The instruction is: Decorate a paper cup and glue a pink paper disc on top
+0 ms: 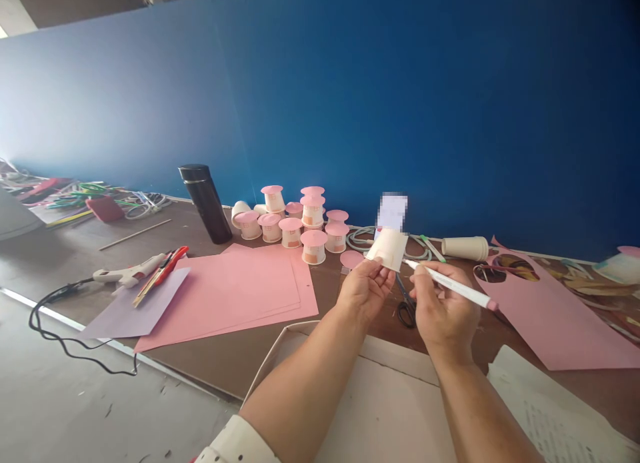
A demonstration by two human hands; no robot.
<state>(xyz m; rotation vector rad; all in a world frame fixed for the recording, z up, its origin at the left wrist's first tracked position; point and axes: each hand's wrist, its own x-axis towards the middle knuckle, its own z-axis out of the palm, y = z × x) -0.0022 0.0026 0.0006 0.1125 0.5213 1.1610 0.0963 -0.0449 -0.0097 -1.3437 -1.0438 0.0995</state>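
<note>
1. My left hand grips a white paper cup near its wider rim, thumb on the near side and fingers bent beneath. The cup is up off the tabletop, tilted, narrow end upward.
2. My right hand is closed around a white marker with a pink end; its tip points at the cup's right side (whether it touches, I can't tell).
3. Below the marker, between my hands, lie dark-handled scissors, partly hidden. Just beyond my left hand is a pink disc.
4. My forearms reach over a shallow white box.
5. Ahead and to the left, a cluster of white cups topped with pink discs stands near the blue wall, some stacked on others; a black bottle stands left of them.
6. Nearer on that side, pink sheets overlap under a lilac sheet, with a red cutter and a white glue gun at its upper edge.
7. To my right, another cup lies on its side near a pink sheet with cut-outs; closer to me is a printed sheet.
</note>
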